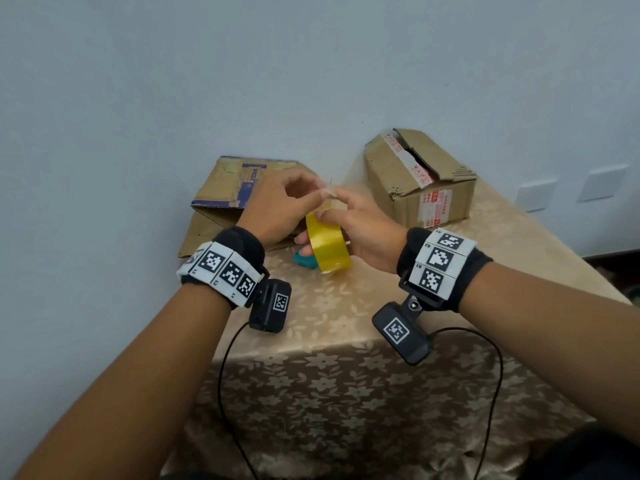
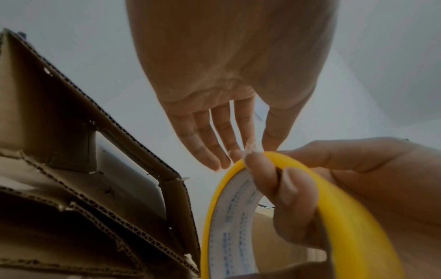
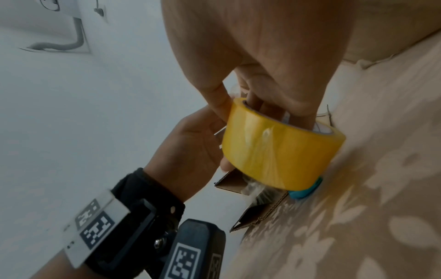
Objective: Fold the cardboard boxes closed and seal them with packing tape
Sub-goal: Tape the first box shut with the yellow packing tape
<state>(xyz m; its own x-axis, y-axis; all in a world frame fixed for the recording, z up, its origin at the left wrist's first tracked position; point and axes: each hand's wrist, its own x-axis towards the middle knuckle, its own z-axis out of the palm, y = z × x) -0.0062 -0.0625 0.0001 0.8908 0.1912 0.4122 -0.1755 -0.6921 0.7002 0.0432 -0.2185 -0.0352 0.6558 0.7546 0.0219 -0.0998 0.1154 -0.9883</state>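
While hands (image 1: 363, 225) grip, tape roll (image 1: 329, 245) on edge

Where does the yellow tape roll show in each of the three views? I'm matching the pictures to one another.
Head: the tape roll sits at centre, between both hands.
Left wrist: the roll fills the lower right, the right hand hooked through its core.
Right wrist: the roll is at centre right, above the tablecloth.
Shared landmark: the left cardboard box, by the roll.

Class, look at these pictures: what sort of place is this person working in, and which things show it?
Probably a room in a home, not a warehouse: a table under a floral cloth against a plain wall with wall sockets, and two worn, reused cardboard boxes.
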